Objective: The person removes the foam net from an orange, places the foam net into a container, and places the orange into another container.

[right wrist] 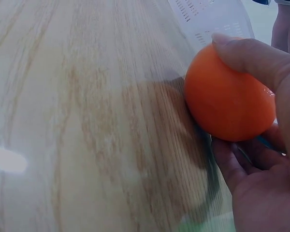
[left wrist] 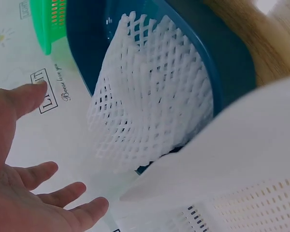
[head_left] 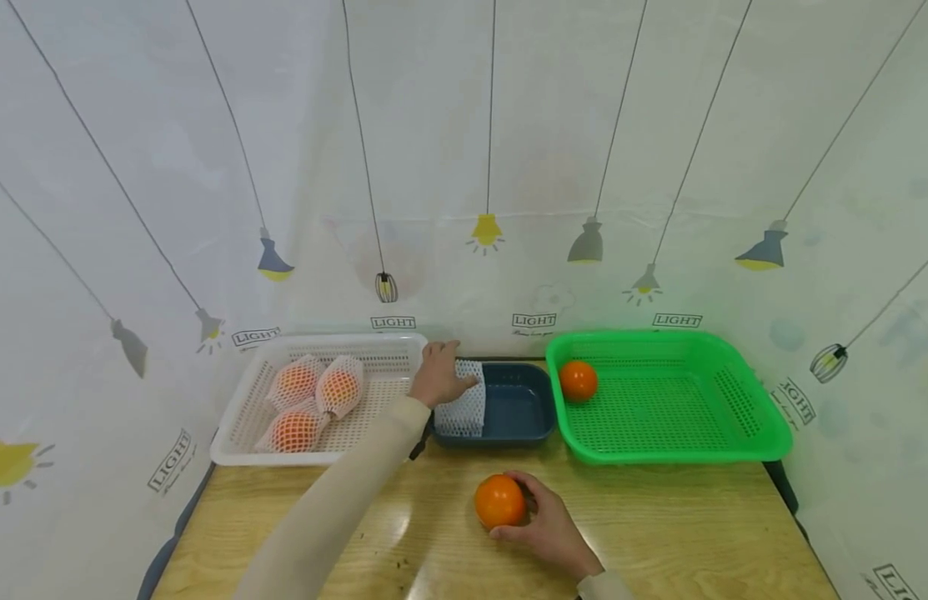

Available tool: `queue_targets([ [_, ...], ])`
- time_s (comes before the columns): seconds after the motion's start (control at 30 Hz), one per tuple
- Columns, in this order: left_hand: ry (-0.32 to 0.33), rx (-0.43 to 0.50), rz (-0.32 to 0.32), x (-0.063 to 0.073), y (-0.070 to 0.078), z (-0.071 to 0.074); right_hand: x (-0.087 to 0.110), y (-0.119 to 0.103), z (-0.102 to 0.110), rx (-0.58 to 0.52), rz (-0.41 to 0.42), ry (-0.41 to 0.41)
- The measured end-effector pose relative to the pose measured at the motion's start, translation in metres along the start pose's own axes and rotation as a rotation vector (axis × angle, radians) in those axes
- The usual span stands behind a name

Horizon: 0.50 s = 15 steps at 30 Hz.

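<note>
My right hand (head_left: pixel 551 531) grips an orange (head_left: pixel 499 500) between thumb and fingers, low over the front of the wooden table; the right wrist view shows the same orange (right wrist: pixel 229 94) close up. Spread fingers mark my left hand (head_left: pixel 439 377), which hovers above the left end of a dark blue basin (head_left: pixel 518 438) and holds nothing. Below it a white foam net sleeve (head_left: pixel 464 408) lies in that basin. The left wrist view shows the foam net (left wrist: pixel 152 87) apart from the fingers of my left hand (left wrist: pixel 43 193).
To the left, a white basket (head_left: pixel 384 417) holds 3 fruits in foam nets (head_left: pixel 294 429). A green basket (head_left: pixel 659 457) on the right contains another orange (head_left: pixel 579 381) at its left side. A wall sheet (head_left: pixel 448 125) printed with lamps stands behind the table (head_left: pixel 696 533).
</note>
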<state>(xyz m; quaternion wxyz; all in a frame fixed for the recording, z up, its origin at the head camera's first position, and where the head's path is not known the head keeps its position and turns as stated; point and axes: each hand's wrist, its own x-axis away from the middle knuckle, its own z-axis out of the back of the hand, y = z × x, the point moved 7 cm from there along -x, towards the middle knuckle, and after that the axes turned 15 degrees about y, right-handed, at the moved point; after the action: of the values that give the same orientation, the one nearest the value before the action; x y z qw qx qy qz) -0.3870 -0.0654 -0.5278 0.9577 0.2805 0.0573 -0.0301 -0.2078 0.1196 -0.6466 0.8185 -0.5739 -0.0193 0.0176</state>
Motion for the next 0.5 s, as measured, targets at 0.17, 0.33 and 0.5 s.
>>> queue_targets([
  [0.17,-0.009,0.047,-0.005,0.003,0.001,0.0,-0.001,-0.004,0.004,0.05,0.008,0.019],
  [0.33,-0.017,0.124,-0.009,0.006,0.005,0.001,-0.004,-0.015,0.017,0.103,0.034,0.101],
  [0.5,-0.019,0.185,-0.059,0.009,0.012,0.003,-0.006,-0.032,0.036,0.076,0.043,0.167],
])
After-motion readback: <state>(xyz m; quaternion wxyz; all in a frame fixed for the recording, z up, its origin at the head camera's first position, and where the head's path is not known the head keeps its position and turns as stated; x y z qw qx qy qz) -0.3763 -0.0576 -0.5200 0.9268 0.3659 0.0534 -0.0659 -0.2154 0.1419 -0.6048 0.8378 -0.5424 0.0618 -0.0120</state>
